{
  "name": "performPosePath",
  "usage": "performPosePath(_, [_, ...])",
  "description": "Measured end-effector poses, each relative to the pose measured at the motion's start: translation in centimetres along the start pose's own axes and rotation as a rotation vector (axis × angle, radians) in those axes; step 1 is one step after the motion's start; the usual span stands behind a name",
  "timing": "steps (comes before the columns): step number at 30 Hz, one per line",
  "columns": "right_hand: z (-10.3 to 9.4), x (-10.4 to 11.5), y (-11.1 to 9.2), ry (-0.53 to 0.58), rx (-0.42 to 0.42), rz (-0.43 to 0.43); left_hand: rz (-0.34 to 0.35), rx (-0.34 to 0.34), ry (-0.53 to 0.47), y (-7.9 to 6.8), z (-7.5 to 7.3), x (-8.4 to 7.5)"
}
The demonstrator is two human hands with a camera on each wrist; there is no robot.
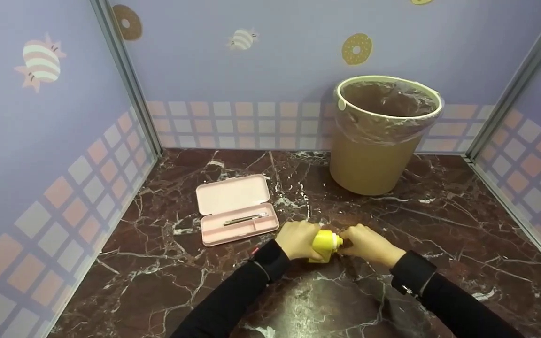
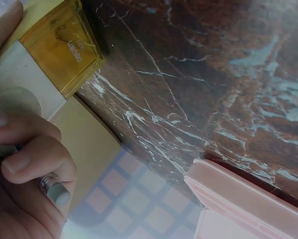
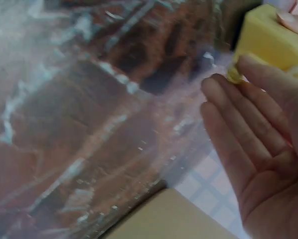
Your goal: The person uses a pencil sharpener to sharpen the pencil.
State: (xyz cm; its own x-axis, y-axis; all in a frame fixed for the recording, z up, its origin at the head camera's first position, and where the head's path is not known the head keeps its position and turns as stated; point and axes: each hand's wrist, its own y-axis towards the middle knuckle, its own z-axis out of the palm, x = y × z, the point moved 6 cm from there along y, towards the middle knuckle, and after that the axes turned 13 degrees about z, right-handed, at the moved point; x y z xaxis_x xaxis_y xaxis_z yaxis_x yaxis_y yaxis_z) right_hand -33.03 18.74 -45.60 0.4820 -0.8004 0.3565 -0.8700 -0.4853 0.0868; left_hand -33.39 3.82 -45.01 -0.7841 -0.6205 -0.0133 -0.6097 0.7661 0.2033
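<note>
lilac walls (image 1: 186, 61) edge a dark marbled worktop (image 1: 158, 291). nearer its left edge, a pink case (image 1: 233, 195) lies open, slim pencils (image 1: 246, 219) in its tray. midway between the side edges, the left hand (image 1: 297, 240) has its fingers curled round a yellow sharpener (image 1: 324, 243) — a pencil's eraser end (image 2: 62, 195) pokes out among them. the right hand's (image 1: 366, 244) thumb and forefinger narrow on its crank knob (image 3: 233, 76). by the back edge, right of centre, stands a lined bin (image 1: 374, 164).

Yellow sharpener (image 1: 323, 241) with a white band (image 1: 334, 241) and amber see-through drawer (image 2: 64, 47), dimly lit pencil (image 2: 50, 185) end seemingly grey-green, pink case (image 1: 233, 195), maroon table (image 1: 158, 291) veined white, tan bin (image 1: 369, 164), lilac wall (image 1: 289, 56) with pink and white squares (image 1: 200, 126), black sleeves (image 1: 233, 295)
</note>
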Motion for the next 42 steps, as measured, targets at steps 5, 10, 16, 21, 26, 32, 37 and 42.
performPosePath(5, [0.4,-0.7,-0.1,0.024,-0.012,0.024,0.011,-0.013,0.018,0.1,0.0,-0.1])
performPosePath(10, [0.7,-1.0,-0.2,0.058,-0.024,0.033,0.010,-0.013,0.031,0.1,0.1,-0.1])
performPosePath(16, [1.1,-0.9,-0.7,0.105,-0.038,0.014,0.005,-0.001,0.023,0.1,0.1,0.0])
performPosePath(21, [1.3,-0.5,-1.5,0.122,-0.048,-0.022,-0.006,-0.006,0.021,0.0,0.1,0.0])
performPosePath(26, [1.3,-0.4,-2.0,0.104,-0.069,-0.036,-0.002,-0.009,0.026,0.0,0.1,-0.1])
performPosePath(32, [1.1,0.2,-2.7,0.060,-0.081,-0.079,-0.011,0.002,0.041,0.2,0.1,0.0])
performPosePath(37, [0.9,0.7,-3.2,0.046,-0.079,-0.102,-0.026,0.019,0.033,0.2,0.1,0.1])
performPosePath(42, [0.7,1.2,-3.7,0.001,-0.115,-0.131,-0.024,0.034,0.026,0.2,0.1,0.0])
